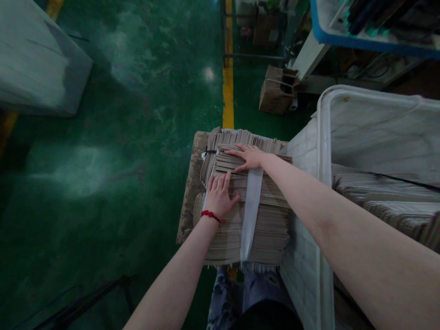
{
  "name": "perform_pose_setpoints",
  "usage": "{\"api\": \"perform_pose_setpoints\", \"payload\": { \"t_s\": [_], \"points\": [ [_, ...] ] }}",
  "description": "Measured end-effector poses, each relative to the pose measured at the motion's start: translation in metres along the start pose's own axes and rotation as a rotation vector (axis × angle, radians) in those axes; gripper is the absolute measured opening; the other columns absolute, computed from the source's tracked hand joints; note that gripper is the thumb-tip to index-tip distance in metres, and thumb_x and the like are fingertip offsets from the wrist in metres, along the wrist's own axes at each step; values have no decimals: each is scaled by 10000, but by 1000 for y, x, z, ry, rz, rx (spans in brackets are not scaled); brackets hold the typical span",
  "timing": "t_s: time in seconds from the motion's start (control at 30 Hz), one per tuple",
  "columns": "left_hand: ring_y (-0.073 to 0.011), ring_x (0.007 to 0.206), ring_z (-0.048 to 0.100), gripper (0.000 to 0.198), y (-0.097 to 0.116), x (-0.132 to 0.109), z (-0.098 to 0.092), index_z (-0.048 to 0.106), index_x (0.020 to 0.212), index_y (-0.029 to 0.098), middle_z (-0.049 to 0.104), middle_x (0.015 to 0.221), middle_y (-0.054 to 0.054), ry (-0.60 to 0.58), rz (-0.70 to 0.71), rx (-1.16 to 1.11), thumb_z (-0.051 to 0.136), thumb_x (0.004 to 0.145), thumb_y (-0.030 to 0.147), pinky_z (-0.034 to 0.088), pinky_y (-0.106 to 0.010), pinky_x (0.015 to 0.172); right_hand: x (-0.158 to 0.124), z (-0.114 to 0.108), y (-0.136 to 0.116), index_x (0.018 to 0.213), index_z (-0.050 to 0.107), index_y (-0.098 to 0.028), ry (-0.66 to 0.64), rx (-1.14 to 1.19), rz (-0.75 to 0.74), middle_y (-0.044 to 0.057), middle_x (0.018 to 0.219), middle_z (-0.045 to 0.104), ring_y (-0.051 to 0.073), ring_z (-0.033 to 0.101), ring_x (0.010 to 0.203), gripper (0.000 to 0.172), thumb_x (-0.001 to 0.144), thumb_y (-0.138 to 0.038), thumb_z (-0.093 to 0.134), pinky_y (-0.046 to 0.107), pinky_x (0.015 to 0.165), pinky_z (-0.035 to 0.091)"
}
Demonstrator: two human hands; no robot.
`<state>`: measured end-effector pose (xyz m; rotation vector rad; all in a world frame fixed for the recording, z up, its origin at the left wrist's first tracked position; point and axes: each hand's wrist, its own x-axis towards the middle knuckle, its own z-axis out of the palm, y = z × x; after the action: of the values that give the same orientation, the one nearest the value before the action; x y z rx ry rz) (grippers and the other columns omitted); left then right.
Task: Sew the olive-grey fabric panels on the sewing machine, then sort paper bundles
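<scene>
A thick stack of thin grey-brown cardboard sheets (268, 229) lies edge-up in front of me on a worn wooden board (194, 172). A pale translucent strap (251, 211) runs across the sheets. My left hand (220, 195), with a red cord bracelet at the wrist, rests on the left side of the stack, fingers spread. Further up, my right hand (250, 156) lies on a smaller bundle of sheets (227, 160) on top, its fingers stretched out. Near the bundle's left end a black tie (210, 151) shows. Neither hand is closed round anything.
A large white bin (325, 137) holding more sheets (398, 197) stands close on the right. Behind it are a torn cardboard box (275, 89) and a blue-rimmed tray (374, 43). A pale block-like object (37, 64) stands at upper left on the green floor (137, 128).
</scene>
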<state>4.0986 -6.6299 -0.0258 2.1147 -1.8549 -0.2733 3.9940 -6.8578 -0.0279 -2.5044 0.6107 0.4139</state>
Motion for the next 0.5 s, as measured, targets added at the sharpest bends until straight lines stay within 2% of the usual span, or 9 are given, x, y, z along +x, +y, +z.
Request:
{"api": "perform_pose_setpoints", "payload": {
  "t_s": [0.1, 0.37, 0.5],
  "points": [
    [-285, 1312, 432, 728, -1, 0, 4, 297, 1495, 159, 520, 1361, -128, 3, 9, 24, 531, 863, 435, 168, -466, 1197, 0, 0, 1, 1477, 187, -500, -3, -2, 0, 30, 1608, 133, 422, 223, 1412, 898, 703, -789, 539, 658, 1068, 225],
    [-290, 1335, 400, 707, -3, -3, 12, 301, 1497, 145, 510, 1376, -127, 11, 33, 39, 517, 875, 403, 161, -461, 1201, 1, 0, 3, 1482, 173, -497, -10, -12, -2, 13, 1611, 119, 430, 249, 1398, 883, 722, -779, 523, 647, 1059, 253],
    [-284, 1324, 411, 639, -3, -1, 11, 364, 1464, 134, 519, 1369, -125, 12, 38, 43, 499, 878, 348, 174, -450, 1199, 1, 2, 3, 1479, 173, -504, 2, -20, -1, 15, 1611, 119, 429, 256, 1396, 852, 741, -773, 504, 653, 1056, 253]
  ]
}}
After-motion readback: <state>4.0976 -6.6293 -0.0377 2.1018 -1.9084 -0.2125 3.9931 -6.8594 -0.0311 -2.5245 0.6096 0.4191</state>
